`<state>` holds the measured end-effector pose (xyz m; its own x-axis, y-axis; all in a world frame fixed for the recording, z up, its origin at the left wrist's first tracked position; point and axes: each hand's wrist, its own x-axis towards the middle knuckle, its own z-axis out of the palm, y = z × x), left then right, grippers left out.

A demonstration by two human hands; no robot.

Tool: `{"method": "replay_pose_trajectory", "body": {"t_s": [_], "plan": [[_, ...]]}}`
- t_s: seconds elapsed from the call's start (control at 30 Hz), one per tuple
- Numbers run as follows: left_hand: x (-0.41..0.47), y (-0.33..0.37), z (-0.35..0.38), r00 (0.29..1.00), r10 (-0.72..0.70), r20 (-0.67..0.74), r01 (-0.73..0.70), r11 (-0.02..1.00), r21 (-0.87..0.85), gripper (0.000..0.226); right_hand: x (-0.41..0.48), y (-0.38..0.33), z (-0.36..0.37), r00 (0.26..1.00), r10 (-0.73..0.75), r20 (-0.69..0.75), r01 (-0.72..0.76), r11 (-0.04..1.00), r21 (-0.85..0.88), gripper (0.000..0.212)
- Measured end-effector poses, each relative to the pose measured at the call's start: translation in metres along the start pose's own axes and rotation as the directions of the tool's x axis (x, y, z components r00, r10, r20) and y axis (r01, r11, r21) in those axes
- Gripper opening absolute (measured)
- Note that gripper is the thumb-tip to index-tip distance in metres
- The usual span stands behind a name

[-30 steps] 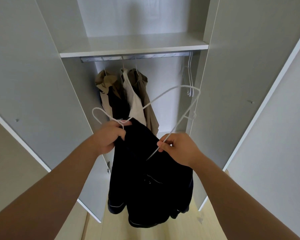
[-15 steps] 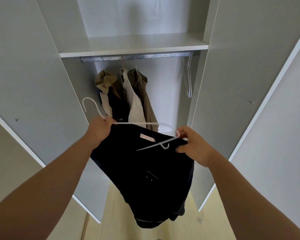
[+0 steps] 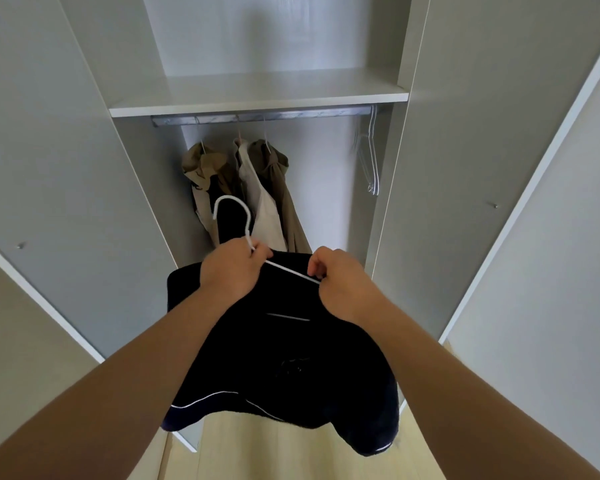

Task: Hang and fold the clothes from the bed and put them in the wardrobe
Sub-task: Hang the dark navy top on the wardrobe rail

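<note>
Pinching the white hanger [image 3: 291,271] at the foot of its hook is the left grip [image 3: 234,268], fingers curled tight round the wire. The right grip [image 3: 343,285], just beside it, pinches where the sloping shoulder wire runs into the collar. A second ago the hanger's frame stuck out to the right of the cloth with its hook lying sideways. Now the frame has gone inside the dark garment [image 3: 281,358], the hook stands upright above the left grip, and the two grips have drawn close together. The threading looks all but done, leaving the lift to the rail [image 3: 257,116]. Below the grips the garment hangs broad and limp, black or navy with thin white piping at its hems. Beyond and above the grips, tan and cream clothes [image 3: 257,181] hang on the rail, with spare hangers [image 3: 371,161] up to the right.
</note>
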<state>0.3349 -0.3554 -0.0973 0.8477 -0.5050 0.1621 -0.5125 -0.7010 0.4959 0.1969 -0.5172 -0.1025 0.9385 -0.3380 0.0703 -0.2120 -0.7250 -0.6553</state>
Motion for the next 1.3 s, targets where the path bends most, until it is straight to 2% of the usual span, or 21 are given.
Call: {"method": "replay_pose_trajectory", "body": {"t_s": [0.07,0.2,0.3,0.37,0.4,0.5,0.6,0.7,0.77,0.87,0.97,1.0,1.07,1.13,1.2,1.3], "plan": [[0.001,0.009,-0.005,0.995,0.058,0.082,-0.06,0.998,0.029,0.032,0.0,0.002,0.005,0.999,-0.024,0.024,0.027,0.992,-0.123,0.04],[-0.001,0.006,-0.002,0.977,0.138,0.165,-0.14,0.99,-0.003,0.028,-0.003,0.011,0.004,0.995,-0.056,0.085,0.07,0.983,-0.168,0.015],[-0.003,-0.007,0.002,0.952,0.235,0.199,-0.215,0.97,-0.115,0.007,-0.001,0.017,-0.003,0.997,-0.028,0.074,0.047,0.963,-0.265,0.026],[-0.001,-0.022,0.003,0.932,0.285,0.226,-0.285,0.958,-0.033,0.018,-0.001,0.022,-0.008,0.999,-0.015,0.034,0.026,0.944,-0.329,0.03],[0.002,-0.032,0.002,0.934,0.281,0.219,-0.303,0.95,0.072,0.018,-0.001,0.024,-0.011,1.0,-0.025,0.002,0.024,0.937,-0.347,0.032],[0.01,-0.06,-0.007,0.955,0.19,0.226,-0.254,0.919,0.3,0.028,0.001,0.03,-0.02,0.994,-0.084,-0.07,0.046,0.903,-0.428,0.03],[0.019,-0.065,-0.021,0.975,0.145,0.17,-0.199,0.908,0.368,0.036,0.002,0.043,-0.034,1.0,-0.027,-0.012,0.014,0.792,-0.61,0.03],[0.026,-0.049,-0.018,0.977,0.167,0.13,-0.2,0.927,0.317,0.041,-0.002,0.055,-0.039,0.994,0.111,0.022,-0.064,0.709,-0.702,0.031],[0.027,-0.034,-0.011,0.969,0.184,0.165,-0.219,0.949,0.228,0.048,-0.006,0.059,-0.034,0.993,0.117,-0.033,-0.108,0.722,-0.683,0.03],[0.027,-0.018,-0.003,0.959,0.267,0.091,-0.281,0.934,0.219,0.053,-0.008,0.065,-0.029,0.977,0.115,-0.178,-0.191,0.843,-0.503,0.029],[0.035,-0.006,-0.001,0.943,0.328,0.05,-0.329,0.904,0.274,0.046,-0.003,0.07,-0.029,0.972,0.195,-0.128,-0.231,0.886,-0.403,0.027],[0.038,-0.003,-0.001,0.945,0.322,0.062,-0.327,0.904,0.276,0.041,-0.002,0.07,-0.027,0.975,0.196,-0.106,-0.221,0.899,-0.377,0.026],[0.039,0.004,0.002,0.942,0.329,0.071,-0.336,0.904,0.263,0.033,0.0,0.068,-0.021,0.979,0.134,-0.154,-0.182,0.917,-0.354,0.023],[0.033,0.011,0.008,0.923,0.38,0.062,-0.382,0.887,0.259,0.039,0.002,0.067,-0.014,0.976,0.046,-0.214,-0.128,0.913,-0.387,0.015],[0.031,0.015,0.014,0.91,0.411,0.055,-0.411,0.877,0.248,0.048,0.007,0.066,-0.011,0.977,-0.013,-0.211,-0.08,0.9,-0.428,0.01],[0.047,0.013,0.012,0.939,0.337,0.065,-0.341,0.937,0.078,0.053,0.013,0.061,-0.012,0.975,-0.03,-0.22,-0.034,0.959,-0.283,0.008]]}}
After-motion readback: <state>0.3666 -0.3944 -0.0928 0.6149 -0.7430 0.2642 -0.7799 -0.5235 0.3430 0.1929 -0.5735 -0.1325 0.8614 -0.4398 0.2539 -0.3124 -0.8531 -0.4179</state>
